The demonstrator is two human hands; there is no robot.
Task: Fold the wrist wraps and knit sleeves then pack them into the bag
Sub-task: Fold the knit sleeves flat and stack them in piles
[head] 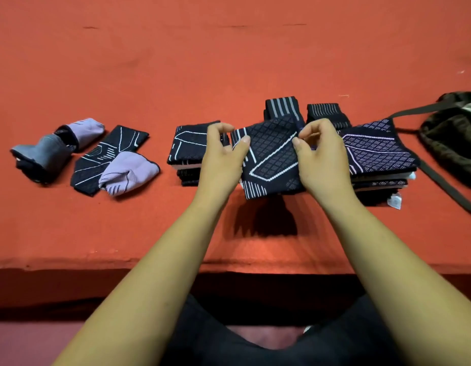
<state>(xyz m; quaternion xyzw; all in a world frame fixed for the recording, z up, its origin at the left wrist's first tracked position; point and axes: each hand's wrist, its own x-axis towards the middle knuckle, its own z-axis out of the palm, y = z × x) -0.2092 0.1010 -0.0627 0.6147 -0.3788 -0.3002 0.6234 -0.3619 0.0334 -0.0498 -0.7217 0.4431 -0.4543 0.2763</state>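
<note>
Head view | your left hand (224, 154) and right hand (321, 157) each pinched the knit sleeve (271, 157) with curled fingers (243, 143), lifted off the tabletop (229, 75) | you needed edges matched and the fold kept tight | counted: one bag (451, 143), two stacks (194, 146), two striped wraps (282, 108), maybe three loose pieces (110, 154)

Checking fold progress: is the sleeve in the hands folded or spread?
Looks folded: the sleeve is a compact square, pinched at its sides by the left hand and right hand.
</note>
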